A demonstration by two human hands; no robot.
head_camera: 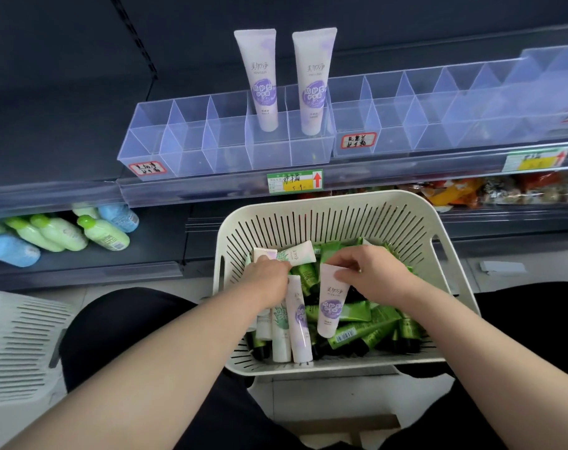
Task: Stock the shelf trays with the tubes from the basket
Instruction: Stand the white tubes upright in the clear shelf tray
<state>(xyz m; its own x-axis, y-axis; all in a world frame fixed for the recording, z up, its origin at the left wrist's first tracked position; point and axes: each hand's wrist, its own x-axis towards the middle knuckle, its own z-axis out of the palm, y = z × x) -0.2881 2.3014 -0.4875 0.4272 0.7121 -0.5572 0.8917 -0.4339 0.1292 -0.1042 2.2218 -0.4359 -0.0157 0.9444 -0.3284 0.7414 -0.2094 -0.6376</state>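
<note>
A cream slotted basket [337, 219] in front of me holds several green, white and lilac tubes. My right hand [370, 271] pinches the crimped end of a lilac tube [330, 306], which hangs cap down over the pile. My left hand [269, 274] reaches into the basket's left side, its fingers curled on a white tube [297, 253]; the grip itself is partly hidden. Two lilac tubes [259, 82] [313, 82] stand upright in neighbouring compartments of the left clear shelf tray [146, 147].
A second clear divided tray [438, 115] runs to the right on the same shelf. Green and blue bottles [58, 232] lie on the lower shelf at left, snack packets [464, 190] at right. A white crate [19, 339] sits by my left knee.
</note>
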